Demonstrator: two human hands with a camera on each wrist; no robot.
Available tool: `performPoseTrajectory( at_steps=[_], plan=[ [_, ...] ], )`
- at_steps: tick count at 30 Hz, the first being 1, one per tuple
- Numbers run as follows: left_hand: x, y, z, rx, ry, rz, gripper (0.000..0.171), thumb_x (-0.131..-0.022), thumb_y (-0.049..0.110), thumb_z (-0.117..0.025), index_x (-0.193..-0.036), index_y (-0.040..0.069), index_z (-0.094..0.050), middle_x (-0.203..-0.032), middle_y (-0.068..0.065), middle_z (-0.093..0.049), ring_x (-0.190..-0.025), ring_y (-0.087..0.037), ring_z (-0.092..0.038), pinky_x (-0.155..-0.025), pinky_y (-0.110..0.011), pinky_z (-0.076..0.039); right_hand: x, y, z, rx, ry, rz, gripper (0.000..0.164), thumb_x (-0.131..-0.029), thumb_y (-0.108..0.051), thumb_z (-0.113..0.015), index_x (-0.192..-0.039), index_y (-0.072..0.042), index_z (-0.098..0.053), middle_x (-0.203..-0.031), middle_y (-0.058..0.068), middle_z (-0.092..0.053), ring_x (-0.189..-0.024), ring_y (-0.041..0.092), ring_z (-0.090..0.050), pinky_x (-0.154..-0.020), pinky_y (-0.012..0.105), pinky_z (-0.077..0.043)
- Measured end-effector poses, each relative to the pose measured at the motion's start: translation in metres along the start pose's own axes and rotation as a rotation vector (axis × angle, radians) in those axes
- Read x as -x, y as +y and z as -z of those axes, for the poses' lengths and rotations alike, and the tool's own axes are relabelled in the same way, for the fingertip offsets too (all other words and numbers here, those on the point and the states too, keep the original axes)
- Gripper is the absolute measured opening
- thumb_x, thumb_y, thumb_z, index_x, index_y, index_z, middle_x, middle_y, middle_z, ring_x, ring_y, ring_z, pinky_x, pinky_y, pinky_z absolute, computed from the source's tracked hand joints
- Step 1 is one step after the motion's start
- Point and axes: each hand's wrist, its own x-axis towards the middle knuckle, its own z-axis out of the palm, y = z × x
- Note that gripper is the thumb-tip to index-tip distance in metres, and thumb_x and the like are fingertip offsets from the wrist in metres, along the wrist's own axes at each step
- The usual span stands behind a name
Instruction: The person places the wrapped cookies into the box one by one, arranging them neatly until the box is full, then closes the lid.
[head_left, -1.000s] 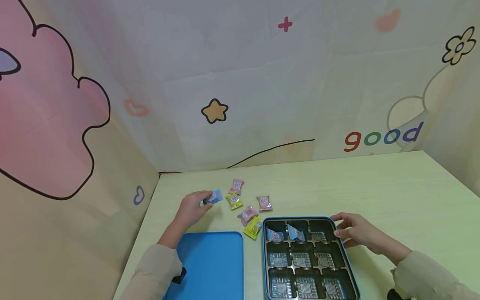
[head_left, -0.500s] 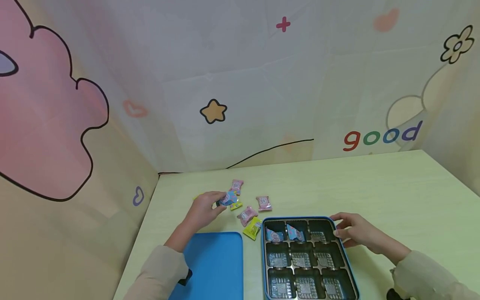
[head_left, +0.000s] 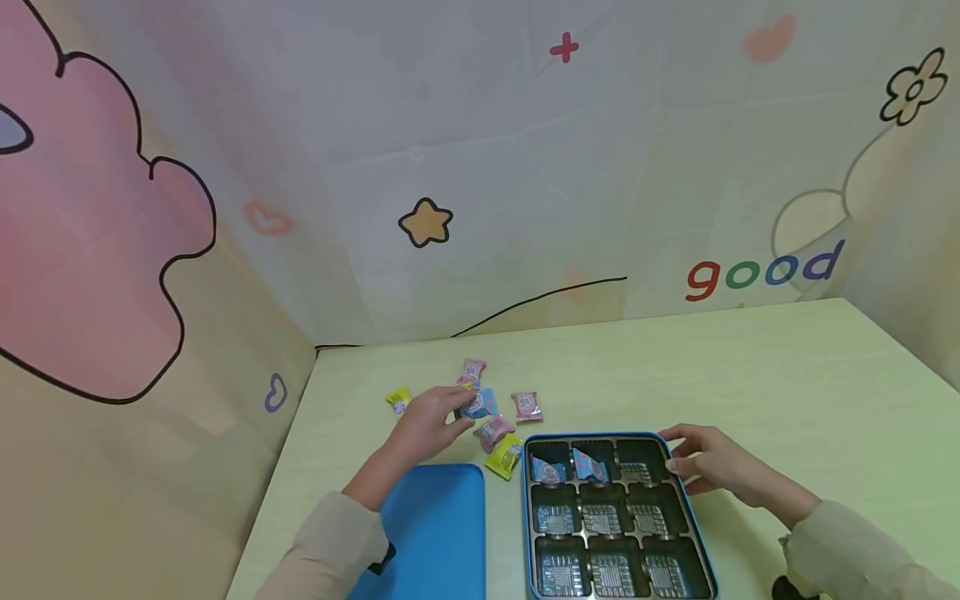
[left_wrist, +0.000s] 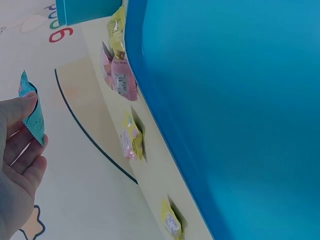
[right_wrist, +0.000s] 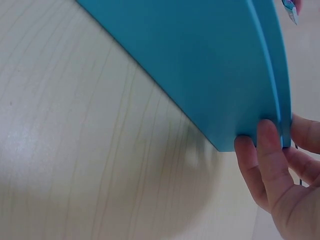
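A blue-wrapped candy point(head_left: 481, 404) is pinched between the thumb and fingers of my left hand point(head_left: 426, 427), raised over the loose candies behind the blue lid. In the left wrist view the thumb presses one face of this candy point(left_wrist: 35, 117). My right hand point(head_left: 712, 467) grips the far right corner of a blue box point(head_left: 528, 517) with a black nine-compartment insert. In the right wrist view, several fingers lie along the outer wall of the box point(right_wrist: 215, 65), the thumb at its rim. Blue candies sit in the back left compartment point(head_left: 549, 472) and back middle compartment point(head_left: 591, 467).
A blue lid point(head_left: 442, 533) lies left of the box. Behind it are a yellow candy point(head_left: 398, 400), a pink candy point(head_left: 472, 370) and another pink candy point(head_left: 527, 407). Nearer the box lie a pink candy point(head_left: 495, 432) and a yellow candy point(head_left: 504, 456). A printed wall cloth point(head_left: 510, 167) stands behind.
My left hand has moved right with the blue candy, uncovering the yellow candy at the left and covering much of another. My right hand stays at the box corner.
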Motion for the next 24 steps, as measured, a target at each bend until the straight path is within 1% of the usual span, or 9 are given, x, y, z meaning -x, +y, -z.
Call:
performPoseTrajectory(
  at_steps=[7,10,12,17,21,24],
  plan=[
    [-0.001,0.012,-0.005,-0.006,-0.018,-0.054,0.040,-0.078,0.018,-0.066,-0.117,0.009,-0.058,-0.117,-0.006,-0.059,-0.110,-0.020,-0.054,-0.086,-0.031,-0.048,-0.001,0.001,0.000,-0.002,-0.001,-0.002,0.050,-0.086,-0.008,-0.055,-0.127,0.009,-0.033,-0.099,0.020,-0.050,-0.078,0.019,-0.056,-0.066,0.039,-0.053],
    [-0.001,0.016,-0.008,-0.020,-0.015,-0.079,0.039,-0.079,0.020,-0.065,-0.116,0.009,-0.059,-0.115,-0.004,-0.060,-0.108,-0.018,-0.055,-0.086,-0.029,-0.048,-0.001,0.001,0.000,-0.002,0.001,-0.002,0.050,-0.086,-0.008,-0.054,-0.127,0.009,-0.034,-0.099,0.020,-0.050,-0.077,0.018,-0.056,-0.065,0.039,-0.053],
    [-0.001,0.018,-0.010,-0.013,-0.015,-0.094,0.038,-0.079,0.020,-0.065,-0.116,0.009,-0.059,-0.114,-0.004,-0.061,-0.107,-0.017,-0.055,-0.085,-0.027,-0.048,-0.001,0.001,0.000,-0.002,0.002,-0.002,0.049,-0.086,-0.008,-0.054,-0.127,0.009,-0.034,-0.099,0.020,-0.050,-0.077,0.018,-0.056,-0.065,0.039,-0.053],
    [-0.002,0.025,-0.014,-0.007,-0.038,-0.113,0.038,-0.080,0.023,-0.064,-0.116,0.011,-0.059,-0.113,-0.003,-0.062,-0.105,-0.016,-0.056,-0.082,-0.025,-0.050,-0.002,0.002,0.000,-0.006,-0.002,0.000,0.049,-0.086,-0.008,-0.054,-0.127,0.009,-0.034,-0.099,0.019,-0.050,-0.076,0.018,-0.056,-0.065,0.038,-0.053],
    [-0.003,0.031,-0.016,-0.006,-0.057,-0.136,0.037,-0.081,0.025,-0.063,-0.116,0.012,-0.060,-0.112,-0.003,-0.062,-0.105,-0.016,-0.056,-0.081,-0.025,-0.050,-0.002,0.003,0.000,-0.005,0.000,0.001,0.049,-0.086,-0.009,-0.054,-0.127,0.009,-0.034,-0.098,0.019,-0.050,-0.076,0.018,-0.056,-0.064,0.038,-0.053],
    [-0.004,0.036,-0.019,0.007,-0.072,-0.140,0.037,-0.081,0.026,-0.063,-0.116,0.013,-0.059,-0.113,-0.002,-0.062,-0.106,-0.016,-0.056,-0.083,-0.026,-0.049,-0.003,0.004,0.000,-0.001,0.001,0.002,0.049,-0.086,-0.009,-0.055,-0.127,0.008,-0.034,-0.098,0.018,-0.050,-0.076,0.018,-0.056,-0.064,0.037,-0.053]
  ],
)
